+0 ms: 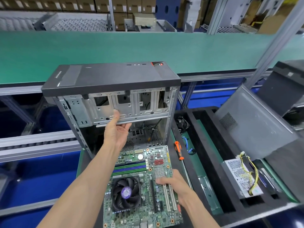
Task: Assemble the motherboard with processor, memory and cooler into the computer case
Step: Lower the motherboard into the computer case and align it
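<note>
Motherboard [144, 183]: stiff, light, fragile; lies before the open case [113, 96]; best lifted by its edges.
Left hand [117, 127]: grips the case's drive-bay rail.
Right hand [171, 181]: fingers apparently curled over the board's right edge.

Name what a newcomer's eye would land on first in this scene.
The green motherboard with its black cooler fan fills the foreground, the right hand gripping its edge. Beyond it lies the open computer case, the left hand holding its drive cage.

The left hand [117, 129] is hiding its fingertips behind the computer case [111, 89] drive-cage rail, while the bottom edge is cutting off the motherboard [144, 186].
</note>
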